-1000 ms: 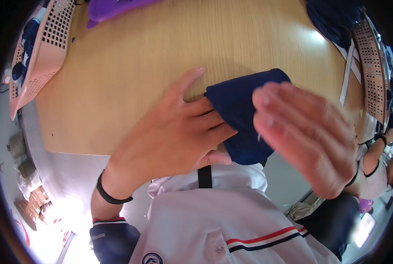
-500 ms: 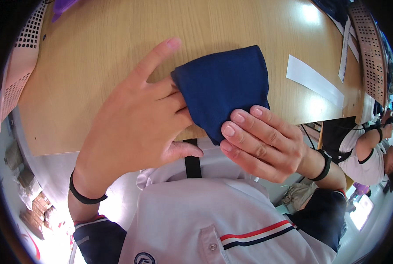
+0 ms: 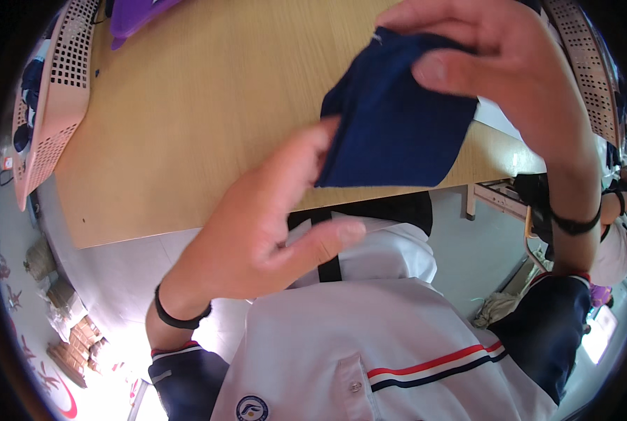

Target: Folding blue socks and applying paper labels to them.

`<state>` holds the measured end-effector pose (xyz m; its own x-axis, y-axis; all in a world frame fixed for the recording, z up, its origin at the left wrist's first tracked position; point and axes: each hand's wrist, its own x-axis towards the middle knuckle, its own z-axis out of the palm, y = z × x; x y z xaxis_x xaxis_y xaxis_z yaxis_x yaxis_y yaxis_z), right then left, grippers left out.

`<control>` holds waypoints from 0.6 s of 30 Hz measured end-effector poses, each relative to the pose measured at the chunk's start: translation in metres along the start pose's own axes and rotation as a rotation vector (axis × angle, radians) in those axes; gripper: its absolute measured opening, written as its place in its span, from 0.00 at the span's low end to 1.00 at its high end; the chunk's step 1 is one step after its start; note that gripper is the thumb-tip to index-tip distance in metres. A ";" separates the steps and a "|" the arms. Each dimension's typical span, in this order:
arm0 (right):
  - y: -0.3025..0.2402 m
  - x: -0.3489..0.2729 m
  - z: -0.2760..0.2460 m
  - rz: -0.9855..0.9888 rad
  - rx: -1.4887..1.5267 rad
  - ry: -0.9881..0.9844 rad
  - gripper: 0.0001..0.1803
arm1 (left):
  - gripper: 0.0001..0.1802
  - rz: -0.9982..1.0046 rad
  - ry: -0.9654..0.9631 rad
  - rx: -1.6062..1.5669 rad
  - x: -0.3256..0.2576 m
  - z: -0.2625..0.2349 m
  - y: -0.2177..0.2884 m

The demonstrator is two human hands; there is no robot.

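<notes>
A folded piece of navy fabric (image 3: 405, 126) is held up over the near edge of the wooden table (image 3: 208, 105). My right hand (image 3: 517, 63) pinches its upper right part, thumb on the near face and fingers behind the top edge. A small pale mark shows at the fabric's upper corner. My left hand (image 3: 257, 224) is at its left edge, fingers stretched out with their tips hidden behind or inside the fabric. The left thumb stands well apart, below the fabric and not touching it. Both hands are slightly blurred.
A pink perforated basket (image 3: 43, 133) with dark items stands at the table's left edge. Another perforated basket (image 3: 587, 70) is at the far right. A purple object (image 3: 134, 17) lies at the upper left. Part of a white strip (image 3: 496, 116) shows behind my right wrist.
My right hand has gone from the fabric's lower edge to its upper right. The fabric has turned and shifted up and right. My left hand has moved right and slightly down.
</notes>
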<state>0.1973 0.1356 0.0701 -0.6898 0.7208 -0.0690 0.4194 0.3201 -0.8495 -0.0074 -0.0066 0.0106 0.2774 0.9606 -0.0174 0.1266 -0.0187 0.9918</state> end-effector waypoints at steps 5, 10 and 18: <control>-0.002 0.031 -0.023 0.459 0.324 -0.251 0.26 | 0.38 0.386 0.297 0.770 0.008 -0.004 0.002; -0.006 0.036 0.010 0.501 0.265 -0.226 0.28 | 0.49 0.346 -0.032 1.080 0.019 0.034 -0.009; 0.019 0.017 0.016 -0.719 -0.458 -0.241 0.20 | 0.46 0.217 -0.116 0.995 0.019 0.030 -0.013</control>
<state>0.1847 0.1441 0.0444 -0.9614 0.1180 0.2487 -0.0039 0.8976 -0.4407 0.0244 0.0036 -0.0068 0.4721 0.8774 0.0849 0.7810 -0.4610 0.4214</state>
